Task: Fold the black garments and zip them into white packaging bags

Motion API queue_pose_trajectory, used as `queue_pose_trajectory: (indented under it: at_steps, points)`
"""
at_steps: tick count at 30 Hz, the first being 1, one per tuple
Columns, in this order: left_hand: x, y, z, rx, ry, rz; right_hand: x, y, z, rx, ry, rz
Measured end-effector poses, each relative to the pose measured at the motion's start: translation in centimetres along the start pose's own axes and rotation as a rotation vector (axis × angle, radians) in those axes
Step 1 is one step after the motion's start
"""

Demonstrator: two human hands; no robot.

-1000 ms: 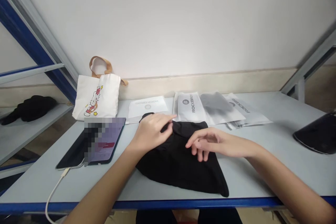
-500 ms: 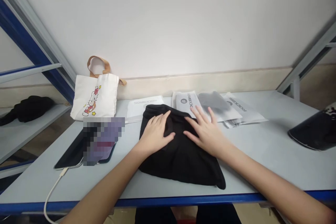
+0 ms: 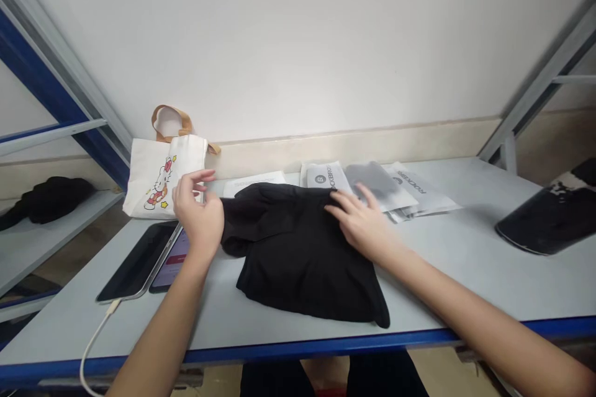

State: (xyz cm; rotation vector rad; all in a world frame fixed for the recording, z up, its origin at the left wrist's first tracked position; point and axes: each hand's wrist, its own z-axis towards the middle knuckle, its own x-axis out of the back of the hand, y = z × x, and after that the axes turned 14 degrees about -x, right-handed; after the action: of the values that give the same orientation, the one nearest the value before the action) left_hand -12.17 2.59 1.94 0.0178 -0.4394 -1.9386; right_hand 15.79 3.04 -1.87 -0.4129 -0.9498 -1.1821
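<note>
A phone (image 3: 137, 263) lay at the left of the table, below a white tote bag (image 3: 161, 183). The left hand (image 3: 198, 214) had moved off the middle of the black cloth (image 3: 298, 267) to its left end, which now stuck out bunched toward the phone; half open with fingers raised, it showed no clear hold. The cloth lay mid-table. The right hand (image 3: 358, 223), open and spread, rested on its upper edge without gripping, just before the printed plastic bags (image 3: 372, 183).
</note>
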Motion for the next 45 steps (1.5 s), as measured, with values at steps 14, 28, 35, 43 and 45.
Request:
queue_pose_trajectory:
  at_steps: [14, 28, 35, 43, 45]
  points:
    - [-3.0, 3.7, -7.4, -0.334, -1.268, -0.16, -2.4, 1.3, -0.2, -0.049, -0.068, 0.059]
    - [6.4, -0.6, -6.3, -0.305, -0.983, 0.019, 0.2, -0.1, -0.9, -0.068, -0.507, 0.45]
    - [8.7, -1.4, -7.5, 0.051, -1.046, 0.097, 1.5, -0.1, -1.0, -0.135, -0.713, 0.432]
    - [6.4, 1.9, -1.7, 0.657, -0.698, -0.448, 1.0, 0.5, -0.5, -0.129, -0.588, 0.529]
    - [5.2, 4.5, -0.8, 0.652, -0.805, -0.666, 0.9, 0.7, -0.2, -0.139, -0.529, 0.62]
